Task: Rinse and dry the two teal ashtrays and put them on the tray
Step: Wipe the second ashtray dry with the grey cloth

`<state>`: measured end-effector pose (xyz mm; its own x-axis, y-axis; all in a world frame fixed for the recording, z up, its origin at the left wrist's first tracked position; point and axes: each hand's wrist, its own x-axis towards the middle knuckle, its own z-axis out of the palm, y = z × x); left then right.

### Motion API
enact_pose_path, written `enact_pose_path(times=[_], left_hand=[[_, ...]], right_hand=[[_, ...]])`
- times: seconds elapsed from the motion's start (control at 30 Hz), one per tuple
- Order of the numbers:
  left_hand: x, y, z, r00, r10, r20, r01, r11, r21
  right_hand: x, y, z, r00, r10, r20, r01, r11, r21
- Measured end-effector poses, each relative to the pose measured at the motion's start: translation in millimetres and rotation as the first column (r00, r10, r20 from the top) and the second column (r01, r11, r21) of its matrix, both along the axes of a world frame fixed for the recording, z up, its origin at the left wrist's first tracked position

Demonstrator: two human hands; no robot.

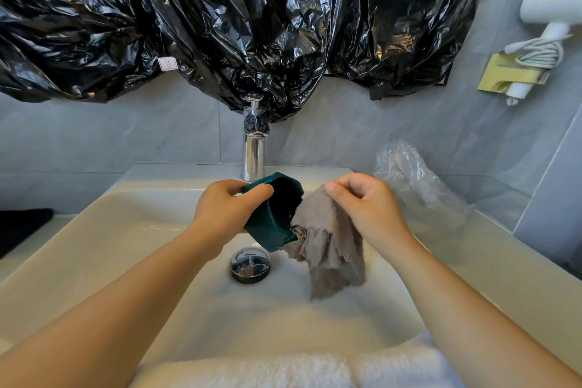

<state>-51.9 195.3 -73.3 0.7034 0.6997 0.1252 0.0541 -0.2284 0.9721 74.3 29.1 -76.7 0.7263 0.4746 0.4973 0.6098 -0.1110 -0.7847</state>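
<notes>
A white sink [132, 198] fills the view, its chrome tap [253, 151] at the middle of the back edge and a round drain stopper [249, 265] in the basin floor. Crumpled black plastic sheeting [220, 25] hangs over the wall above. A clear plastic bag [415, 179] lies by the sink's back right corner, a white hair dryer [548, 6] hangs on the right wall, and a white towel [283, 368] lies along the near edge.

Above the basin, just in front of the tap, the left hand [226, 211] grips a teal ashtray [274, 224], thumb curled over its upper rim and fingers behind its base. The right hand [362, 201] pinches a grey cloth [330, 246] between thumb and curled fingers. The cloth hangs down, and one bunched fold touches the ashtray's lower rim.

The ashtray is tipped onto its side, its hollow facing right towards the cloth and its rim running from the tap down towards the drain.
</notes>
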Motion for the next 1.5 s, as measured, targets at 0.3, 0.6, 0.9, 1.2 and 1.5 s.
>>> enact_pose_path(times=[0.3, 0.6, 0.9, 1.2, 1.5], left_hand=[[1.4, -8.4, -2.7, 0.999, -0.04, -0.008, 0.04, 0.999, -0.002], [2.7, -8.4, -2.8, 0.998, -0.056, 0.023, 0.057, 0.997, -0.06], [3.6, -9.7, -5.5, 0.996, -0.09, -0.001, 0.09, 0.994, -0.063], [3.1, -2.8, -5.4, 1.0, 0.026, 0.003, -0.026, 0.999, -0.023], [2.8, -7.3, -6.0, 0.999, 0.021, 0.034, -0.02, 0.999, -0.033]], right_hand=[[-11.2, 1.5, -1.7, 0.922, 0.329, -0.203, -0.37, 0.903, -0.219], [-9.8, 4.5, -6.6, 0.984, -0.084, -0.159, 0.049, 0.977, -0.209], [-19.2, 7.2, -2.1, 0.991, -0.068, 0.118, 0.082, 0.989, -0.125], [-21.6, 3.7, -0.2, 0.988, 0.107, 0.115, -0.08, 0.973, -0.218], [-34.6, 11.3, -0.7, 0.929, 0.07, 0.364, 0.057, 0.943, -0.328]])
